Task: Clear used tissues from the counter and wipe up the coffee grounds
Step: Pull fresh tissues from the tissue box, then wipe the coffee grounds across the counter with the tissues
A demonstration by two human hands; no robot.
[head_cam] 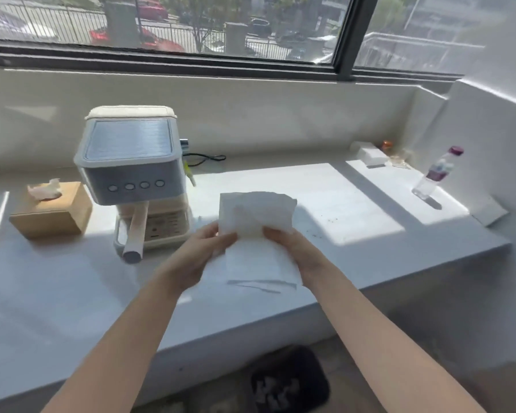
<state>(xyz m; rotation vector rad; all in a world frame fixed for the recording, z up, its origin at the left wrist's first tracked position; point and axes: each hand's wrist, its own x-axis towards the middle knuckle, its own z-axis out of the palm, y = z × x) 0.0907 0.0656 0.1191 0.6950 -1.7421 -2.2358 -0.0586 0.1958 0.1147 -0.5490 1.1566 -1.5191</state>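
Left hand (204, 251) and right hand (292, 247) each pinch one side of a thin white tissue (255, 225), held up between them above the smooth white counter (370, 263). Fine dark coffee grounds (325, 222) speckle the sunlit patch to the right. Boxy espresso machine (131, 174) and cardboard-coloured tissue box (52, 210) stand left.

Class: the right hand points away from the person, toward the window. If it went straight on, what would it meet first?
Probably the tissue the right hand already grips; past it, the sunlit counter with scattered grounds, though depth is unclear.
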